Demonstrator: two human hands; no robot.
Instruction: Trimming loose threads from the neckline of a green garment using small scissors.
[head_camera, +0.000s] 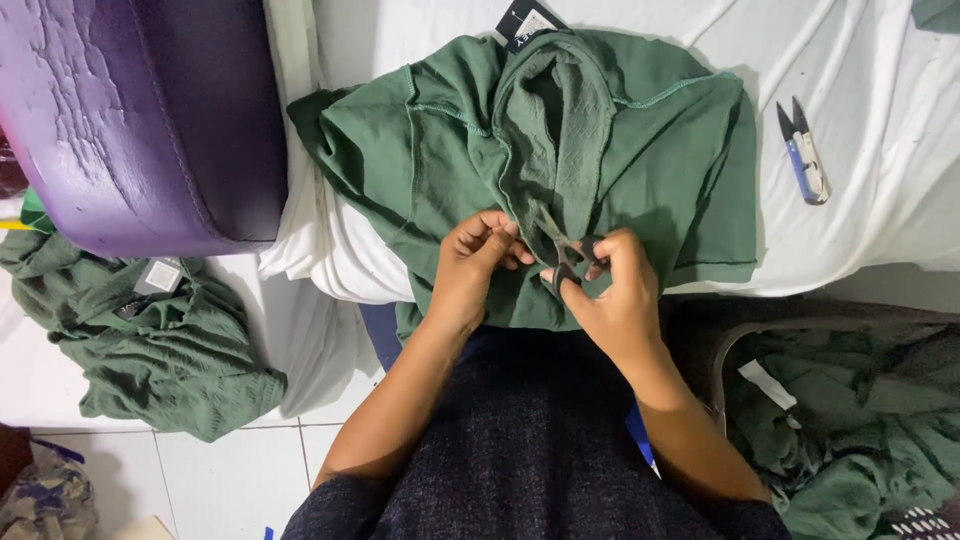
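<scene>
Left hand (478, 255): pinches the green garment (560, 150) edge.
Right hand (605, 290): grips small scissors (560, 250).
Nearby: thread snips (803, 155) on white sheet (870, 80); purple cushion (140, 110) left.

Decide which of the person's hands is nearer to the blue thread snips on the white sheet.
Right. The right hand works scissors on the green shirt, left of the snips; the left hand is farther left.

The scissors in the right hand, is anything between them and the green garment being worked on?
Nothing visible does. The scissors in the right hand already lie against the green garment at its front edge, and the left hand pinches the fabric just beside the blades rather than across them.
</scene>
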